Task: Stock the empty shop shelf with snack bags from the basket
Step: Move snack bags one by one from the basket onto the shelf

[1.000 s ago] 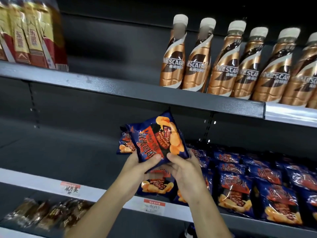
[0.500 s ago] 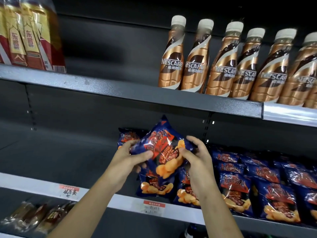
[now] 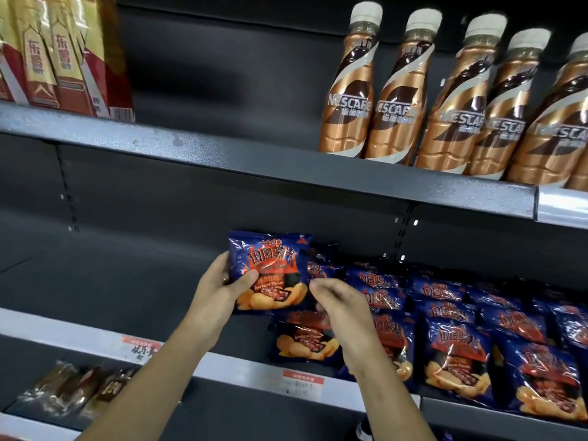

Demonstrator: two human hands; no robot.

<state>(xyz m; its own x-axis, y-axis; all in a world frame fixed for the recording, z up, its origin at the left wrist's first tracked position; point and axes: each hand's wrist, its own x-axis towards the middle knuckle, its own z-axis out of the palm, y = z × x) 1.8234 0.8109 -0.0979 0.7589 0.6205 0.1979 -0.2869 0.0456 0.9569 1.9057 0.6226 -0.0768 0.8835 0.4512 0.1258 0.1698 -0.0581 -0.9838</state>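
Observation:
A dark blue snack bag (image 3: 270, 268) with orange chips printed on it stands upright in front of the middle shelf (image 3: 63, 326). My left hand (image 3: 222, 288) grips its left edge, thumb on the front. My right hand (image 3: 337, 303) has curled fingers at the bag's lower right corner. Under it, another snack bag (image 3: 302, 342) lies at the shelf's front edge. Rows of the same stocked bags (image 3: 455, 354) fill the shelf's right half. The basket is out of view.
Several brown Nescafé bottles (image 3: 394, 100) line the upper shelf on the right, with red and gold packs (image 3: 63, 58) on its left. Brown wrapped snacks (image 3: 70, 389) lie on the lower shelf. The middle shelf's left half is bare dark metal.
Both hands turned the bag from tilted to upright and shifted it slightly left. My right hand slid from the bag's right side down to its lower right corner.

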